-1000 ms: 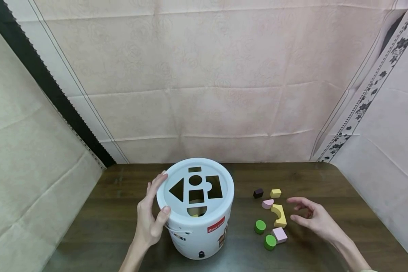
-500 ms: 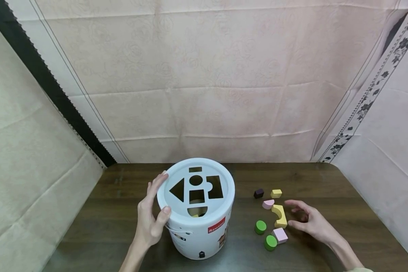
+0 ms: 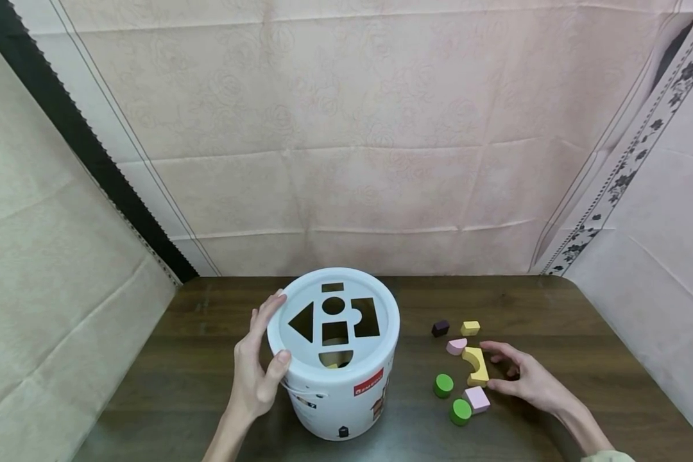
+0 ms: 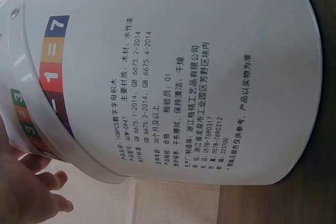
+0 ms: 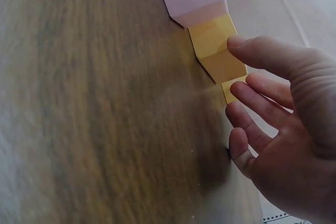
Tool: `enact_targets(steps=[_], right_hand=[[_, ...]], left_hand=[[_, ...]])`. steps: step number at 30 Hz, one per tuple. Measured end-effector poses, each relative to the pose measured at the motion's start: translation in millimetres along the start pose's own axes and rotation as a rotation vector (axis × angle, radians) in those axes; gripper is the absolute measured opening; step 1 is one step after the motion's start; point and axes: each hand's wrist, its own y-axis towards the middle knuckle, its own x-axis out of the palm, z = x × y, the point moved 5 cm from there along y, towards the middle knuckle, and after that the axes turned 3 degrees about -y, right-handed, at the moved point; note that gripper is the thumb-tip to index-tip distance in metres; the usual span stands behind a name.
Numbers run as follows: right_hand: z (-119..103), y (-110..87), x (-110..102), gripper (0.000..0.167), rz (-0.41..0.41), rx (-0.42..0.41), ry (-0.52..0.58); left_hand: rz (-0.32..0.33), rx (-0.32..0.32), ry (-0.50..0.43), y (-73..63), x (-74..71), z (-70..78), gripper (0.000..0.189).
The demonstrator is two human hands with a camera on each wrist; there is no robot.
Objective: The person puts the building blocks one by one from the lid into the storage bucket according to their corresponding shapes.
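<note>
A white toy-block bucket stands upright, its pale lid cut with shaped holes. My left hand holds the bucket's left side, thumb and fingers spread around the lid's rim. My right hand is at the right of a yellow arch block, thumb near its close end and index finger near its far end. In the right wrist view the thumb overlaps the yellow arch block; firm contact cannot be told. A pink block lies just in front of the arch.
Around the arch on the brown table lie two green cylinders, a pink half-round block, a small yellow block and a dark block. Pale cloth hangs behind the table and at both sides.
My right hand has moved left and slightly down, closer to the yellow arch block. The left hand and bucket stay in place.
</note>
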Motion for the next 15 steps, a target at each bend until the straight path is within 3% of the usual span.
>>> enact_targets(steps=[15], right_hand=[[1.8, 2.3, 2.0, 0.055, -0.033, 0.026, 0.006]], left_hand=[[-0.003, 0.000, 0.007, 0.2, 0.1, 0.0, 0.063]])
